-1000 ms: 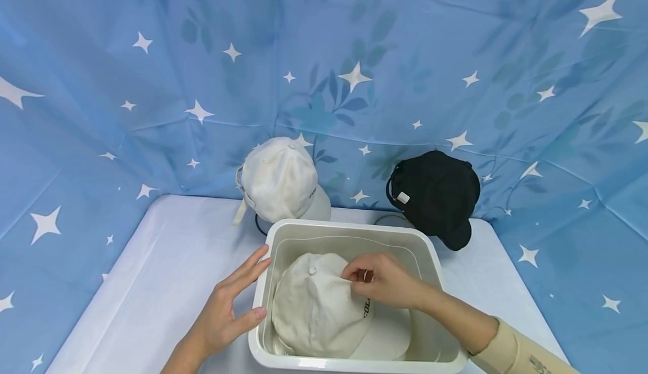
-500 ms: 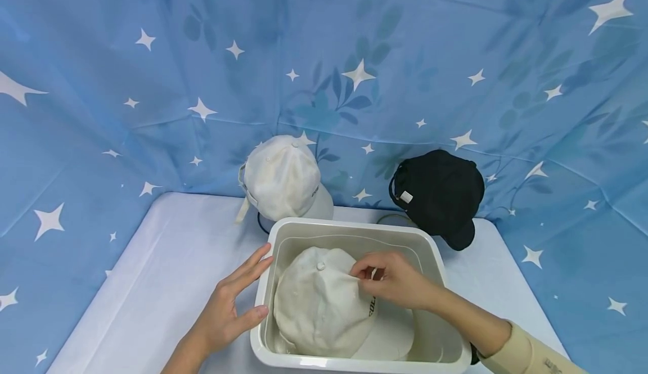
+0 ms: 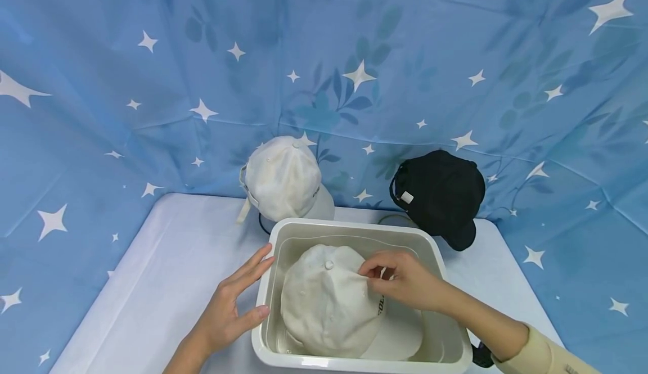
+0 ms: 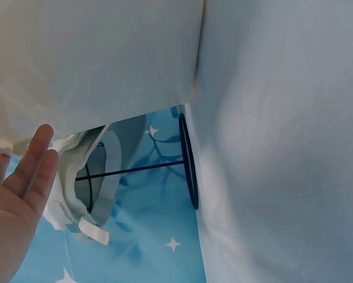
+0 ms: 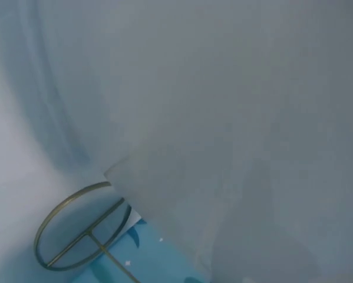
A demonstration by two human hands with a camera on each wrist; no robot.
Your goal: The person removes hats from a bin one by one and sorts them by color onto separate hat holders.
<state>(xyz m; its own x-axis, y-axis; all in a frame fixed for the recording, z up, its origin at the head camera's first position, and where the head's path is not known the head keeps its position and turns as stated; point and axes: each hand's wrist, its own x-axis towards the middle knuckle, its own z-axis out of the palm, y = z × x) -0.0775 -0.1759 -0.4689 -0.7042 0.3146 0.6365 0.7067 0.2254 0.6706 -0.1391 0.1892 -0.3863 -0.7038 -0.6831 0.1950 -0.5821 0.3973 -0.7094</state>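
An off-white baseball cap (image 3: 324, 301) sits in a pale rectangular basin (image 3: 259, 306), its crown up and its brim toward the right. Dark lettering shows partly on its front. With thumb and fingers my right hand (image 3: 400, 278) pinches the crown's fabric just right of the top button. My left hand (image 3: 223, 312) lies along the basin's left rim, fingers straight and spread, fingertips at the edge. In the left wrist view those fingers (image 4: 38, 153) extend along the basin's outer wall (image 4: 105, 59). The right hand is out of sight in the right wrist view, where the basin wall (image 5: 223, 118) fills most of the picture.
Behind the basin, a second white cap (image 3: 283, 180) hangs on a dark wire stand (image 4: 188, 162). A black cap (image 3: 440, 197) is at the back right, near a brass-coloured stand base (image 5: 76, 224). A starry blue curtain (image 3: 324, 53) encloses the white table (image 3: 167, 261).
The cap in the basin has shifted a little to the right and away from me, together with my right hand. My left hand has stayed at the rim.
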